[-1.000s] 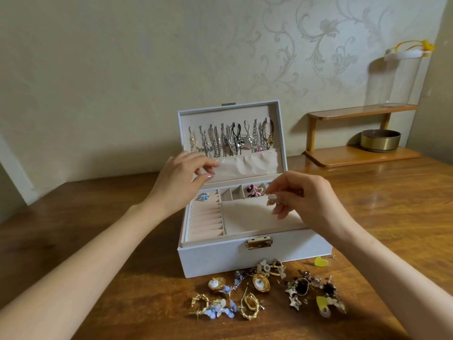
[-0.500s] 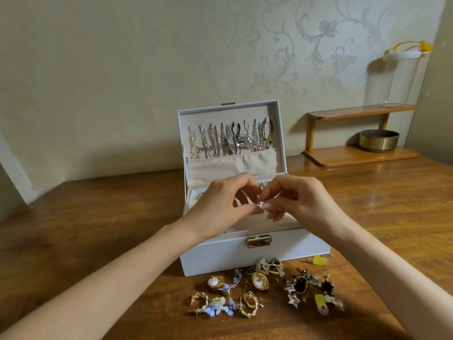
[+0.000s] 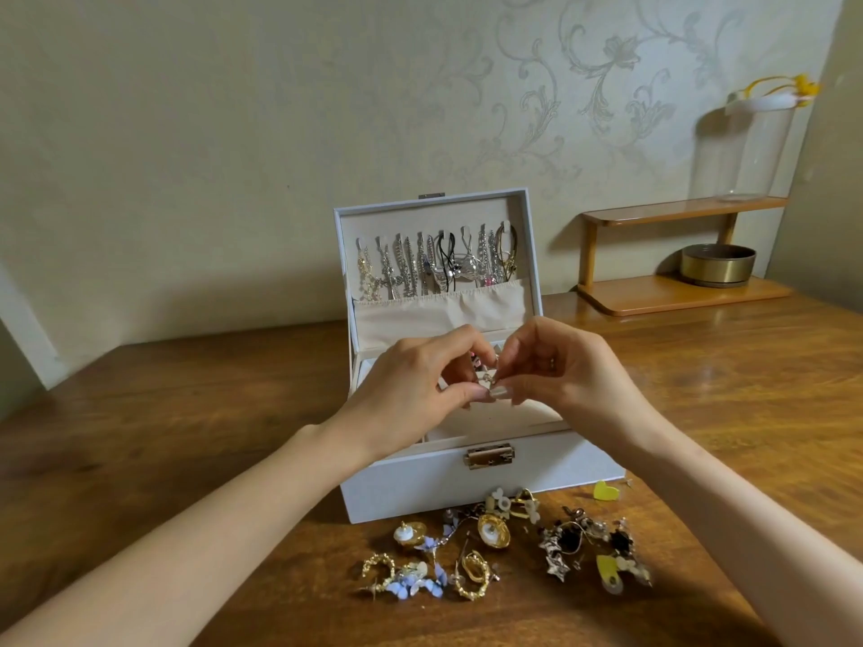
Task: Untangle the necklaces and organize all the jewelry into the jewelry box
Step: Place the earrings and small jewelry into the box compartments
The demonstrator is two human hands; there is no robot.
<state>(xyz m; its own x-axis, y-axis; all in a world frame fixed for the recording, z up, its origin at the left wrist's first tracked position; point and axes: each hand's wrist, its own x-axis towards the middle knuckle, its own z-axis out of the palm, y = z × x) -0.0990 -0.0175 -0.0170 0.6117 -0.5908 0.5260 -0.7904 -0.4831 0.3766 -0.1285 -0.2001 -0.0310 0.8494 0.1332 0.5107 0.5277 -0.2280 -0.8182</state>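
The white jewelry box [image 3: 420,488] stands open on the wooden table, its lid upright with several necklaces [image 3: 434,268] hanging inside above a cream pocket. Over the box's tray, my left hand [image 3: 420,385] and my right hand [image 3: 565,366] meet fingertip to fingertip, both pinching a small silver earring [image 3: 490,376]. The hands hide most of the tray's compartments. In front of the box lies a loose pile of earrings [image 3: 495,548]: gold hoops, blue flower pieces, dark and silver star pieces, and a yellow heart [image 3: 605,490].
A wooden two-tier shelf [image 3: 677,291] stands at the back right with a brass bowl [image 3: 717,265] on its lower tier and a glass dome [image 3: 742,147] on top. Bare wooden table [image 3: 187,413] spreads to the left and right of the box.
My left hand came down from the lid's pocket to meet my right hand over the tray. Both now pinch the small earring between them, slightly higher than half a second ago.
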